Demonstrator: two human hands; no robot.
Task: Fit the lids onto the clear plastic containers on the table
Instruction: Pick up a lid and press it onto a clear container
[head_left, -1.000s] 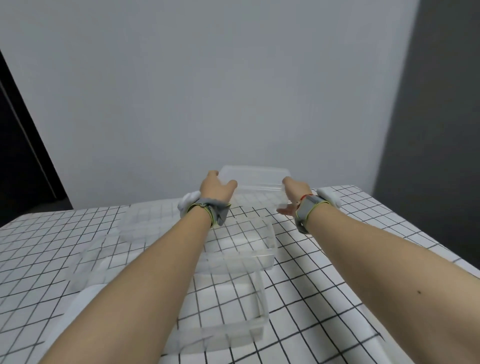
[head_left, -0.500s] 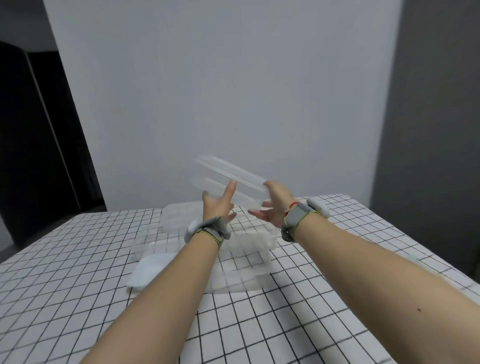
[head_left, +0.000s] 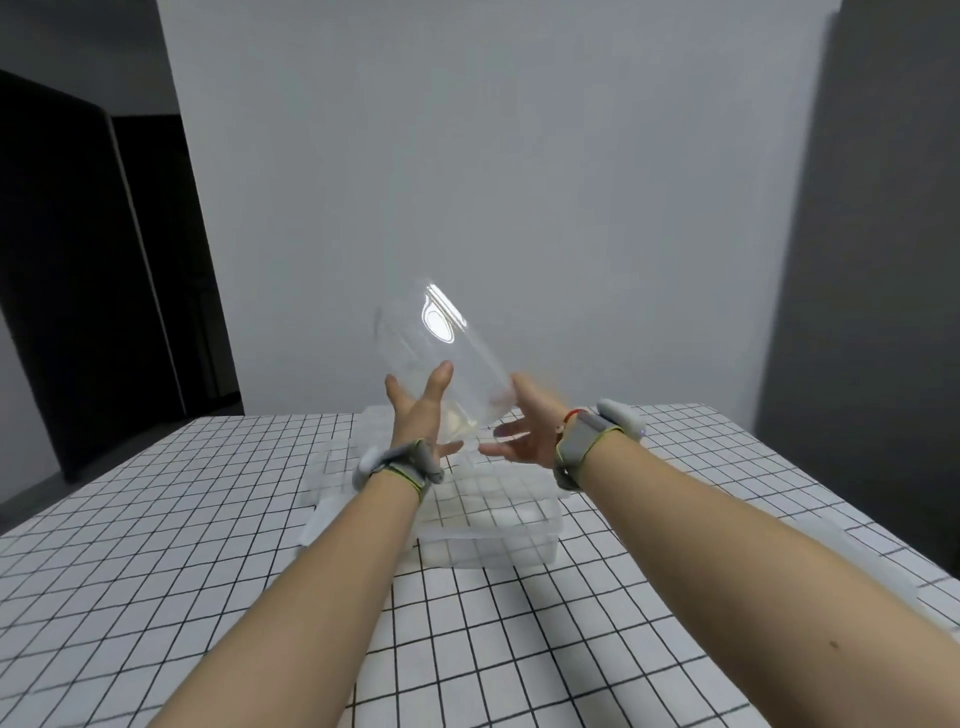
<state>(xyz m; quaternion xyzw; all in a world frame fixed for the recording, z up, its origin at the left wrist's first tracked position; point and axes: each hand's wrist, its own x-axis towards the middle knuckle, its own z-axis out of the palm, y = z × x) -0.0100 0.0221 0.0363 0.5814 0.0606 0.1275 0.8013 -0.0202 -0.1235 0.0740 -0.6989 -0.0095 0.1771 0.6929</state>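
Above the checked surface (head_left: 156, 571) both hands, left hand (head_left: 418, 415) and right hand (head_left: 524, 431), hold a clear tub (head_left: 441, 358) tilted, each grip loose with fingers spread. Slick plastic could slip and drop onto the tubs below (head_left: 493, 525).

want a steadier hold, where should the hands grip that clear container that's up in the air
Judging by its pose, grip the clear container on its two opposite side walls, left hand from the left, right hand from the right. It is tilted steeply, smooth and glossy, so flat palms pressing inward should hold better than fingertips.
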